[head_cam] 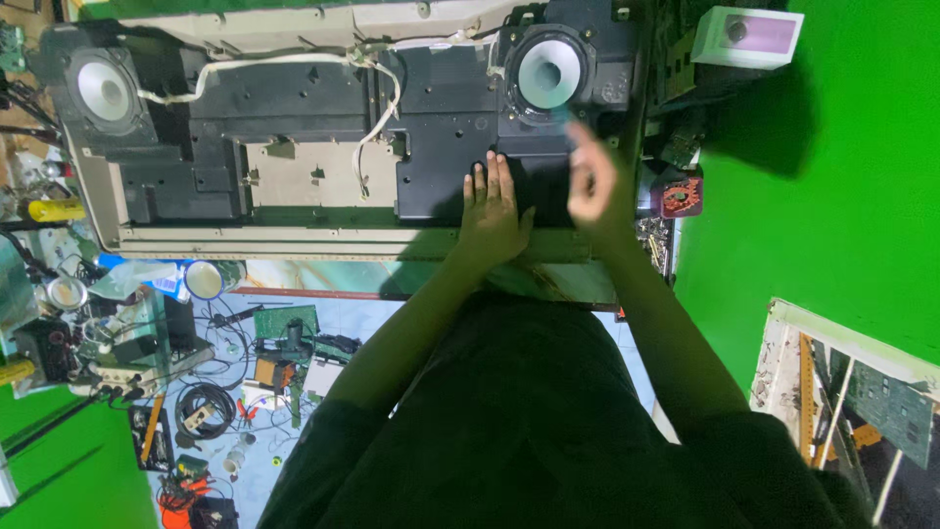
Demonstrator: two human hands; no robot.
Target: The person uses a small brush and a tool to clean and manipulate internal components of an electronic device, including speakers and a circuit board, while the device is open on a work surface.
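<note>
My left hand (pixel 493 208) lies flat, fingers spread and empty, on the opened television chassis (pixel 323 137), near its right edge just below one of two round speakers (pixel 548 71). My right hand (pixel 592 181) is blurred beside it; I cannot tell its grip. I judge the single loose white cable (pixel 377 118) could snag.

Green backdrop cloth (pixel 842 196) at right; small white box with purple face (pixel 749 35) on it; green circuit board (pixel 286 321) and black coiled cable (pixel 201 407) on cluttered floor.
</note>
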